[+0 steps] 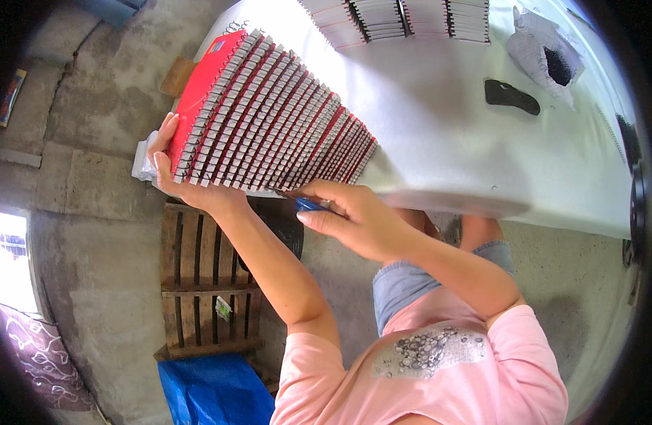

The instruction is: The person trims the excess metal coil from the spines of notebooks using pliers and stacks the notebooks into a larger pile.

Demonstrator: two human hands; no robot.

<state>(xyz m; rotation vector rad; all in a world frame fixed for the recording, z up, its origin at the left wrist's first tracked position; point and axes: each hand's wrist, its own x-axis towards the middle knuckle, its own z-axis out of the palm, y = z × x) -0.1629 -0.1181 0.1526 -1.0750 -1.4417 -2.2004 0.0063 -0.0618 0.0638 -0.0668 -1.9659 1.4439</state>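
A tall stack of red-covered spiral notebooks [269, 113] rests at the left end of the white table, its rows of bound spines facing me. My left hand [198, 191] grips the near left corner of the stack, fingers up along the red top cover. Closed in my right hand [358, 216] are blue-handled pliers [308, 205]. Their dark tip reaches the lower edge of the spines, close to the ends of the wire coils. My palm hides part of the handles.
More coil-bound notebooks [404, 21] stand at the table's far side. A dark flat piece [511, 96] and a crumpled white bag [545, 49] lie to the right on the white table [439, 142]. A wooden pallet [209, 283] and a blue cover [213, 389] are below left.
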